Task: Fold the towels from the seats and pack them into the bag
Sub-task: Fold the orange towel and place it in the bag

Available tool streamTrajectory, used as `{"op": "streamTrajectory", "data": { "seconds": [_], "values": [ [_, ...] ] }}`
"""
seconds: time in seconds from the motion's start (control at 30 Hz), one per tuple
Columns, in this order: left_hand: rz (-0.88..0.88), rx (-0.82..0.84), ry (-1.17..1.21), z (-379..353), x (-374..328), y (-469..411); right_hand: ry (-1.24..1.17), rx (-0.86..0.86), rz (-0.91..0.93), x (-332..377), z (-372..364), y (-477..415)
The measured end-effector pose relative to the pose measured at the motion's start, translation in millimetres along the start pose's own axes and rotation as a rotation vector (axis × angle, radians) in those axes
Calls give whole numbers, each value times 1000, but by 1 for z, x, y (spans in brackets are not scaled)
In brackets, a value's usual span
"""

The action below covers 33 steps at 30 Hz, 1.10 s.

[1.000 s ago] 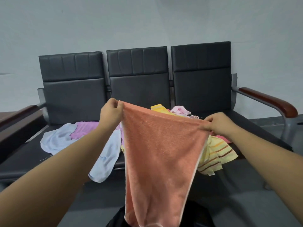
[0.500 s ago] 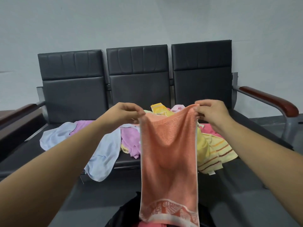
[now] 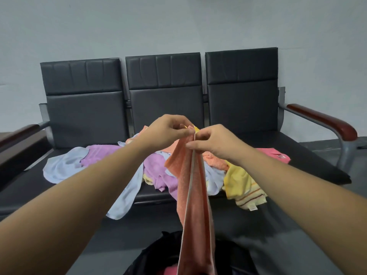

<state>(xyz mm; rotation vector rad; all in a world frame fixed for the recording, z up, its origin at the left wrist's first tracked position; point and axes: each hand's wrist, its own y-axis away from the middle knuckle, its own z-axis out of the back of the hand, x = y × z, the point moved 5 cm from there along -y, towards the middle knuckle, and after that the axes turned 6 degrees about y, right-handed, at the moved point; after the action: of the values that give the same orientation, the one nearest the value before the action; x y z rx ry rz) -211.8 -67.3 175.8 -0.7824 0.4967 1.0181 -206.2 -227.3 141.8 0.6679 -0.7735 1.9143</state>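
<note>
Towel edges meet at the top, where my left hand [image 3: 168, 132] and right hand [image 3: 214, 143] each pinch the orange towel [image 3: 192, 195], fingertips almost touching. It hangs folded lengthwise in front of the seats [image 3: 288, 151], and its lower end runs off the bottom of view in front of the black bag [image 3: 156, 253]. Behind it a loose heap lies on the seats: a light blue towel [image 3: 59, 167] spilling over the front edge at left, a purple towel [image 3: 156, 171] beside it, a yellow striped towel [image 3: 240, 183] at right and a pink towel [image 3: 272, 154] further back.
</note>
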Motion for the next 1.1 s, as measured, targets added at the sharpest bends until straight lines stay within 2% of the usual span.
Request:
{"op": "streamTrajectory", "data": {
  "seconds": [0.1,0.17,0.27,0.37,0.5,0.6,0.67,0.77,0.83,0.9,0.97,1.03,1.1],
  "values": [
    [16,-37,122,0,-3,3,-138,-100,4,3,1,-2],
    [112,26,179,0,5,6,-274,-117,9,4,6,-1],
    [256,279,34,-11,24,19,-447,-134,-3,4,18,2],
    [328,312,-41,-13,39,28,-511,-130,-63,-4,30,7],
    [369,262,112,0,56,35,-603,-122,-207,-27,38,12],
    [357,115,368,8,61,33,-688,-107,-314,-45,33,17],
    [300,-8,400,11,54,28,-641,-106,-352,-47,28,18],
    [188,-149,428,20,35,17,-674,-191,-269,-33,41,10],
    [114,-180,675,27,20,11,-904,-132,-145,-21,56,5],
    [113,-110,842,29,12,7,-1044,-19,-97,-15,62,3],
    [189,-35,597,25,19,7,-790,-8,-196,-23,55,4],
    [251,-45,369,22,34,9,-462,-141,-360,-42,51,8],
    [273,-109,418,17,46,11,-450,-270,-390,-51,51,9]
  ]
}}
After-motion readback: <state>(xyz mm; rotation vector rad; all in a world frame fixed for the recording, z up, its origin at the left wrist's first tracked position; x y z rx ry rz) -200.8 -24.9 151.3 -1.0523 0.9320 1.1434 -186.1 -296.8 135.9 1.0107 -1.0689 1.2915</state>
